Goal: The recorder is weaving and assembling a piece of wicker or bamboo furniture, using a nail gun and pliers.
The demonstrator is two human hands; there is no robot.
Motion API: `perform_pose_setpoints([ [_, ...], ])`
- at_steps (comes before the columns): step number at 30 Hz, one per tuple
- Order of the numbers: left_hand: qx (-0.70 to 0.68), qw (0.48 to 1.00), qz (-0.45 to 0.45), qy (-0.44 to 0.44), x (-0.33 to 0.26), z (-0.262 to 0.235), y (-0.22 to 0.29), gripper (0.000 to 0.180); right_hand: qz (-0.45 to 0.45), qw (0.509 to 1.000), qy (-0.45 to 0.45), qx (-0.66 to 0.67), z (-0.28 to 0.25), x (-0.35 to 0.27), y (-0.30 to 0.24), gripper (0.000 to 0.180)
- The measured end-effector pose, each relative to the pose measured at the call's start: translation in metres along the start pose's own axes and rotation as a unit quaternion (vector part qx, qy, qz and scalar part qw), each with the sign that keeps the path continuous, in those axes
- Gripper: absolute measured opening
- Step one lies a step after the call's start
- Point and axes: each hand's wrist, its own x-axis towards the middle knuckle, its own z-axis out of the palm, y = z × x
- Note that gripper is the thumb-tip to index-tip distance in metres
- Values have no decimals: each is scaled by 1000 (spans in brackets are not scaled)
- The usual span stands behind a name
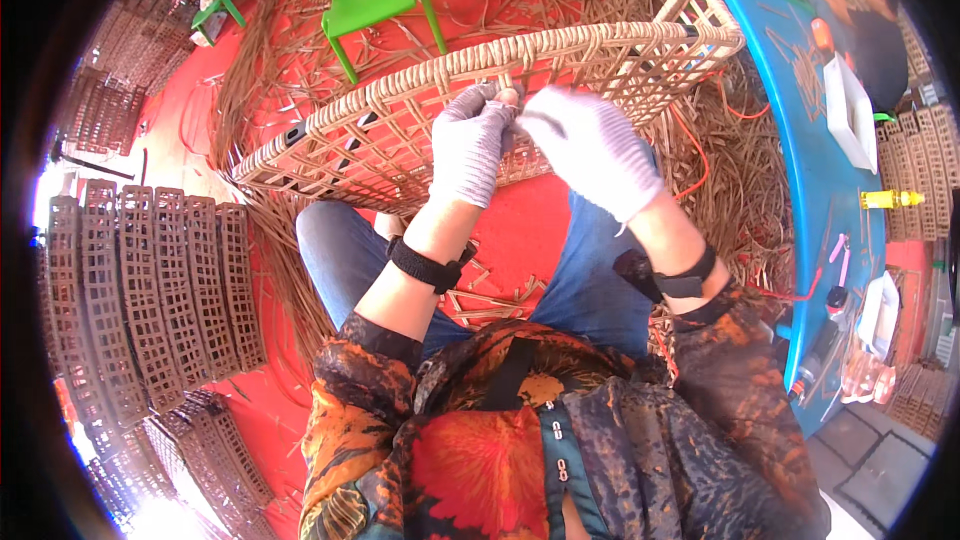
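Observation:
A long woven wicker panel [620, 38] with a wrapped rim and open lattice stands on edge before my knees. My left hand [468, 145], in a pale knit glove with bare fingertips, is closed in a pinch just below the panel's rim. What lies between those fingers is too small to make out. My right hand [597, 148], also gloved, is close beside it on the right, in front of the lattice. Motion smears its fingers, and a dark narrow shape shows between the two hands.
Stacked wicker panels [160, 290] stand at the left. Loose wicker strips [735, 175] cover much of the red floor, with an orange cord [700, 155] among them. A green chair [365, 0] is beyond the panel. Along the right runs a blue table [785, 140], where another person [880, 50] sits.

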Motion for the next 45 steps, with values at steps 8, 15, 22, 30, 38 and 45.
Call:
perform_pose_setpoints([
  [8,-65,998,17,-5,2,7,-4,16,-222,968,50,-104,-39,74,19,23],
  [15,-56,998,7,6,2,6,-5,15,-145,988,-52,6,-33,83,27,26],
  [22,-72,997,13,0,2,6,-3,15,-150,987,-61,5,-33,84,27,24],
  [30,-24,1000,15,-14,-1,3,-2,19,-175,984,-40,-1,-34,77,25,22],
  [38,-30,999,8,-5,-5,6,-2,19,-127,990,-57,33,-42,72,21,26],
  [45,102,988,95,60,10,11,-12,21,-111,992,-56,-9,-35,83,25,32],
])
